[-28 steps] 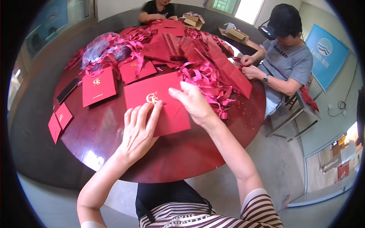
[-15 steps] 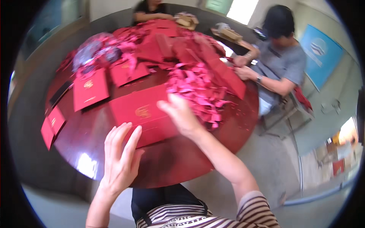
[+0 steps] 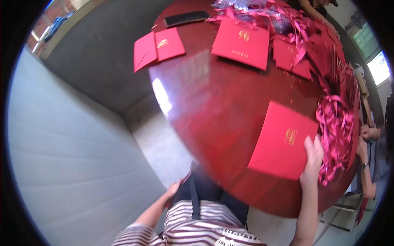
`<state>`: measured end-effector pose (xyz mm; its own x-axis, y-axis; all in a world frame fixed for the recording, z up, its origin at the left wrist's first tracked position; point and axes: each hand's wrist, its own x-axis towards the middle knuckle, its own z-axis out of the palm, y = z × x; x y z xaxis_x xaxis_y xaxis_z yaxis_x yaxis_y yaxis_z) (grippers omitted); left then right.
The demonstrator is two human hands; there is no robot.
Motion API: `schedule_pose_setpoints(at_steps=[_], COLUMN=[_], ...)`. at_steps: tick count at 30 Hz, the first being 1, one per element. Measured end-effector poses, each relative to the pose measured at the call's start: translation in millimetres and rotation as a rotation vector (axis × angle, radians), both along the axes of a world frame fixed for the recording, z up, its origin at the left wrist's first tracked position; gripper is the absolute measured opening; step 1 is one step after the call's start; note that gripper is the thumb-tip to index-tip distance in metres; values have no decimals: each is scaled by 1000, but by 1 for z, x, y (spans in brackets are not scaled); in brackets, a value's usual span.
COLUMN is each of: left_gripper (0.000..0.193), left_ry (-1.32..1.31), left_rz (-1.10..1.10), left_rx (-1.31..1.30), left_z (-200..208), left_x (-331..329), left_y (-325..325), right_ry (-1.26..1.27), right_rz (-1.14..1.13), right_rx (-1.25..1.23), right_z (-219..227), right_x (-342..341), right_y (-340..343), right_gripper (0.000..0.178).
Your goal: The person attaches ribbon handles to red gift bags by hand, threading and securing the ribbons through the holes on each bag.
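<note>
A flat red card folder [image 3: 281,141] with a gold emblem is at the right side of the round table, turned at a slant. My right hand [image 3: 312,158] grips its right edge, fingers on the upper face; the rest of the grip is hidden under it. Down beside my left hip, off the table, is my left hand [image 3: 174,188]. Its fingers are mostly hidden, next to a small greyish flap [image 3: 193,167] at my dark trousers, so I cannot make out whether it holds anything.
On the glossy dark red table [image 3: 205,106] lie another red folder [image 3: 242,43], a partly opened one [image 3: 160,45] and a black phone-like slab [image 3: 186,18]. Pink-red ribbons [image 3: 334,135] heap at the right. A co-worker's hands [image 3: 365,137] are beyond them.
The view has swung left. My left hand has dropped from above the folder to my hip. My right hand has taken hold of the folder, which is now turned and shows folded smaller.
</note>
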<state>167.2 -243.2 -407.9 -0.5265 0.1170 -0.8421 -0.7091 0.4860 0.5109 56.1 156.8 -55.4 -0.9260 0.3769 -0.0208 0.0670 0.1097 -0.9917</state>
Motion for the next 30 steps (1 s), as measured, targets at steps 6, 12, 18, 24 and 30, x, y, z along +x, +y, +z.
schedule_pose_setpoints(at_steps=[6,12,18,24,30], left_gripper=[72,71,70,69,68], left_ry=[22,-150,-219,-265,-334], left_rz=[91,-167,-545,-612,-557], left_rx=[-98,29,284,345,322], left_z=[-34,-3,-40,-48,-53], left_x=[51,16,-78,-122,-159], left_y=[-28,-8,71,88,55], right_ry=[-82,-61,-96,-38,-80], right_rz=[80,212,208,145,128], right_rx=[268,443,412,401,474], right_z=[3,24,9,15,12], right_x=[8,-7,-3,-2,-1], right_y=[-14,7,7,-6,-14], right_gripper=[37,14,24,27,30])
